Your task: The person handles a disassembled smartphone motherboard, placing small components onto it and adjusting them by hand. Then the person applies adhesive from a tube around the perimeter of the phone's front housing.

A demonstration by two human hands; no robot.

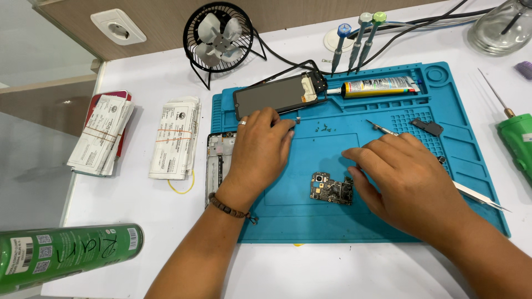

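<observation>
My left hand, a ring on one finger and a bead bracelet at the wrist, rests on the blue work mat with its fingertips pinched on a tiny part just below a black phone screen. Under its wrist lies a phone frame. My right hand lies palm down on the mat, fingers reaching toward a small circuit board. Beyond its knuckles sticks out the tip of a pair of tweezers. Small screws are scattered on the mat.
A glue tube and three screwdrivers sit at the mat's back edge, by a small fan. Two banded paper bundles lie to the left, a green spray can at bottom left, a green tool at right.
</observation>
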